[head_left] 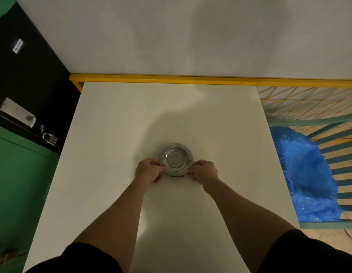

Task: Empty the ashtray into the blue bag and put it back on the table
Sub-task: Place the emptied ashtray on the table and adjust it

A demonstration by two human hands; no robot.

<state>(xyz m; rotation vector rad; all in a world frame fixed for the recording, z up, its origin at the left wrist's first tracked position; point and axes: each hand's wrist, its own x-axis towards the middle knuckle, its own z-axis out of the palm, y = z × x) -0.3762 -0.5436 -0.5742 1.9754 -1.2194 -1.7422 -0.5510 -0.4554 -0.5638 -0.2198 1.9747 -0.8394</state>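
Steel ashtray (176, 160) sits mid-worktop (112, 134), both hands' fingers (160, 168) pinching its rim; next, probably, lifting it toward the blue bag (305, 174) off the right edge.

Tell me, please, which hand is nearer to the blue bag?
Right. The right hand grips the ashtray's rim on the blue bag's side; the left hand grips the opposite rim.

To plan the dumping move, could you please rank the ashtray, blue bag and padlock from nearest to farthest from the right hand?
1. ashtray: touching the right hand.
2. blue bag: off the table's right edge.
3. padlock: far left, beyond the table.
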